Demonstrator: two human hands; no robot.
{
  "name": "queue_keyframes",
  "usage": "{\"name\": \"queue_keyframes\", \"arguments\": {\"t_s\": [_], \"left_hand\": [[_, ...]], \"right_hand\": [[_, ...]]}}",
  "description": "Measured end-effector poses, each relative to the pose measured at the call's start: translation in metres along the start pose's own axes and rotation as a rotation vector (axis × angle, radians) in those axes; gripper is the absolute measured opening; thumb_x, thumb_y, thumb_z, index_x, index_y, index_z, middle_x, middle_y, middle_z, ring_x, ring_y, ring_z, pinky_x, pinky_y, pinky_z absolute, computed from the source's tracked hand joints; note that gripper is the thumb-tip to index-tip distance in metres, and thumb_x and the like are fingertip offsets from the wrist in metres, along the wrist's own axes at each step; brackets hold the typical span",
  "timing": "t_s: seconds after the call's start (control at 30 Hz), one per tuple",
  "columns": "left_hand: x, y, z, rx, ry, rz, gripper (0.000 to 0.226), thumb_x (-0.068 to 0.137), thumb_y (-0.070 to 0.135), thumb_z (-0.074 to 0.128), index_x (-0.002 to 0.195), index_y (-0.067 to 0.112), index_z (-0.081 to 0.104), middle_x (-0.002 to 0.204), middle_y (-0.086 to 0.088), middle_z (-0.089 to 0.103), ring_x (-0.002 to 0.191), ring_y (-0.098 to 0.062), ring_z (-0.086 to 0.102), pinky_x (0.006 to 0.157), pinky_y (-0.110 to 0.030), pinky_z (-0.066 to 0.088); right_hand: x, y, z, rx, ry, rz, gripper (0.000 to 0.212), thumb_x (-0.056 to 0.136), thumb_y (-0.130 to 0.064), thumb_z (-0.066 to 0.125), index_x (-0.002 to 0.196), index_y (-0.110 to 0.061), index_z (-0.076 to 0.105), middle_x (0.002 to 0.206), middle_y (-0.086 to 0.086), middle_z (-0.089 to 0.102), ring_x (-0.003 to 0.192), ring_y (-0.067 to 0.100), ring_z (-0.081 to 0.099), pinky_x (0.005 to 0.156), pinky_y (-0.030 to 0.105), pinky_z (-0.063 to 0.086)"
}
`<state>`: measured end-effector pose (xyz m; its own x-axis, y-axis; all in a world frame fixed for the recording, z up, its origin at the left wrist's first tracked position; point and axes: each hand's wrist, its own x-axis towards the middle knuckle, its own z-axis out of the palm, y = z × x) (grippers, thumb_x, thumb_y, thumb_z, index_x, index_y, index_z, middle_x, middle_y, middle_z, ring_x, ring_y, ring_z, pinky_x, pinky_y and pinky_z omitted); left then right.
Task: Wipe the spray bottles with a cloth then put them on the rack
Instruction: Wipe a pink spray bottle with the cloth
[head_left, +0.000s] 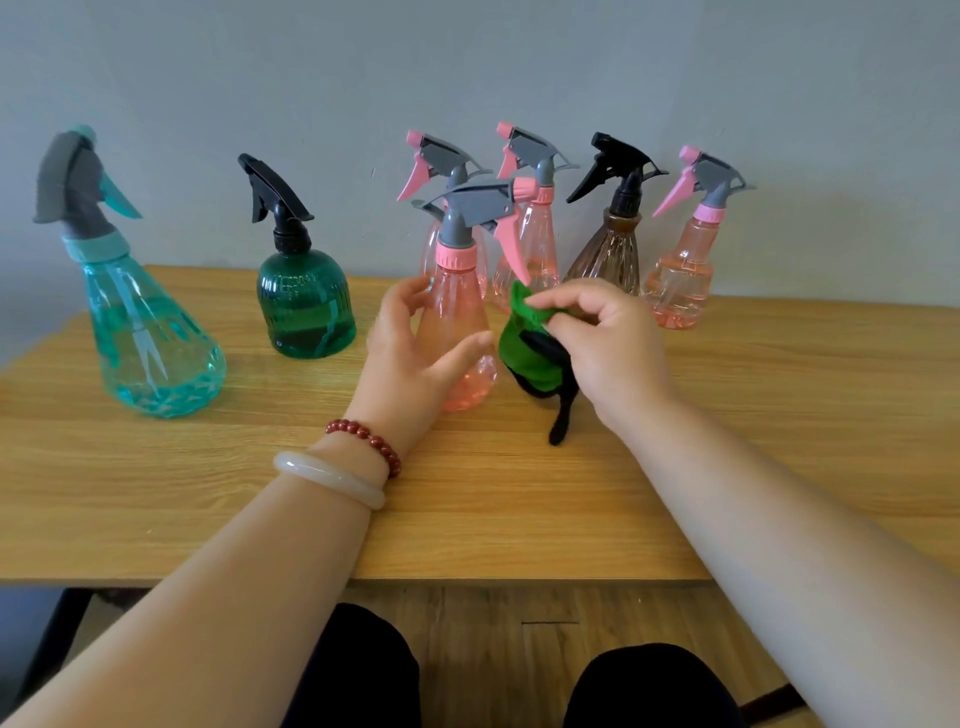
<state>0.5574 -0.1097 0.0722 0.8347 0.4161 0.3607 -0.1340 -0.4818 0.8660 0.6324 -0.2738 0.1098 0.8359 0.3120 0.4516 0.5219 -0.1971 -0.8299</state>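
Bearing everything, desk (156, 493): wooden, bottles standing upright on it; no rack in view.
Waiting bottles: teal bottle (150, 332) and dark green bottle (306, 312) on the left, others along the wall.
Pink bottle (457, 306): nearest, mid-desk, nozzle pointing right; best kept on its base and turned bit by bit.
Left hand (405, 353): curled round the pink bottle's belly, thumb in front, fingers behind; steady, without squeezing.
Right hand (608, 348): pinching the cloth at its fingertips; better to gather more for a broader wipe.
Cloth (527, 353): green, black-edged, just beside the pink bottle's right flank, contact unclear; press flat, stroke neck to base.
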Motion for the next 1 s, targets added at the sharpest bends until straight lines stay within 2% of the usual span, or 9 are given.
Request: {"name": "queue_keyframes", "arguments": {"t_s": [0.1, 0.17, 0.27, 0.37, 0.47, 0.57, 0.7, 0.83, 1.0], "left_hand": [[0.001, 0.002, 0.001, 0.035, 0.045, 0.028, 0.070, 0.085, 0.037, 0.073, 0.145, 0.025, 0.037, 0.131, 0.007, 0.048, 0.120, -0.006, 0.048, 0.104, -0.031, 0.046], [-0.001, 0.001, -0.001, -0.069, -0.020, 0.014, 0.065, 0.090, 0.034, 0.069, 0.145, 0.030, 0.035, 0.131, 0.007, 0.053, 0.121, -0.009, 0.054, 0.095, -0.035, 0.054], [-0.002, -0.002, -0.003, -0.153, -0.083, -0.001, 0.056, 0.095, 0.035, 0.059, 0.145, 0.026, 0.037, 0.128, 0.010, 0.058, 0.116, -0.001, 0.059, 0.092, -0.030, 0.056], [-0.003, 0.002, -0.002, -0.120, -0.062, 0.034, 0.045, 0.103, 0.037, 0.045, 0.145, 0.022, 0.040, 0.123, 0.018, 0.060, 0.107, 0.011, 0.059, 0.091, -0.016, 0.050], [-0.002, 0.001, -0.003, -0.154, -0.050, 0.021, 0.032, 0.104, 0.035, 0.041, 0.134, 0.025, 0.048, 0.112, 0.014, 0.065, 0.088, -0.002, 0.067, 0.079, -0.025, 0.056], [0.000, 0.001, -0.003, -0.142, -0.049, 0.030, 0.021, 0.105, 0.035, 0.042, 0.123, 0.032, 0.051, 0.111, 0.010, 0.065, 0.097, -0.005, 0.065, 0.084, -0.027, 0.055], [-0.001, 0.005, -0.002, -0.168, -0.070, 0.005, 0.024, 0.105, 0.029, 0.043, 0.127, 0.026, 0.051, 0.113, 0.007, 0.063, 0.088, 0.013, 0.061, 0.070, -0.009, 0.050], [-0.002, 0.003, -0.002, -0.102, -0.080, 0.016, 0.032, 0.104, 0.038, 0.042, 0.131, 0.025, 0.052, 0.112, 0.014, 0.064, 0.102, -0.001, 0.062, 0.089, -0.032, 0.054], [-0.002, 0.002, -0.003, -0.036, -0.088, 0.041, 0.025, 0.104, 0.039, 0.040, 0.126, 0.031, 0.046, 0.118, 0.006, 0.062, 0.106, -0.003, 0.059, 0.090, -0.023, 0.048]], "right_hand": [[0.004, -0.006, 0.012, 0.208, 0.056, 0.099, 0.039, 0.089, 0.000, 0.064, 0.080, -0.037, 0.071, 0.090, -0.016, 0.072, 0.091, 0.000, 0.067, 0.084, 0.021, 0.054], [0.009, -0.014, 0.018, 0.381, 0.070, 0.150, 0.035, 0.089, 0.004, 0.062, 0.084, -0.030, 0.071, 0.082, -0.013, 0.072, 0.083, 0.002, 0.069, 0.073, 0.018, 0.054], [0.013, -0.022, 0.026, 0.510, -0.049, 0.137, 0.029, 0.090, 0.005, 0.061, 0.091, -0.022, 0.071, 0.084, -0.009, 0.072, 0.085, 0.008, 0.070, 0.074, 0.021, 0.055], [0.003, -0.016, 0.032, 0.366, -0.141, -0.031, 0.032, 0.087, 0.005, 0.064, 0.084, -0.025, 0.071, 0.090, -0.009, 0.071, 0.092, 0.007, 0.067, 0.084, 0.021, 0.052], [-0.009, 0.005, 0.029, 0.089, -0.191, -0.159, 0.039, 0.079, 0.010, 0.065, 0.078, -0.028, 0.071, 0.096, -0.011, 0.064, 0.096, 0.001, 0.061, 0.090, 0.016, 0.044], [-0.019, 0.020, 0.026, -0.054, -0.245, -0.155, 0.045, 0.075, 0.011, 0.066, 0.075, -0.033, 0.070, 0.093, -0.018, 0.060, 0.091, -0.007, 0.057, 0.086, 0.008, 0.038], [-0.006, 0.005, 0.025, -0.066, -0.164, -0.212, 0.038, 0.079, 0.009, 0.064, 0.083, -0.028, 0.071, 0.090, -0.018, 0.061, 0.089, -0.008, 0.056, 0.084, 0.006, 0.039], [0.019, -0.020, 0.025, 0.030, -0.010, -0.243, 0.034, 0.082, 0.008, 0.057, 0.078, -0.025, 0.067, 0.092, -0.014, 0.064, 0.090, -0.004, 0.059, 0.085, 0.013, 0.045], [-0.002, 0.003, 0.033, -0.009, 0.006, -0.284, 0.029, 0.080, 0.006, 0.062, 0.079, -0.022, 0.069, 0.090, -0.017, 0.060, 0.092, -0.005, 0.058, 0.087, 0.011, 0.042]]}}
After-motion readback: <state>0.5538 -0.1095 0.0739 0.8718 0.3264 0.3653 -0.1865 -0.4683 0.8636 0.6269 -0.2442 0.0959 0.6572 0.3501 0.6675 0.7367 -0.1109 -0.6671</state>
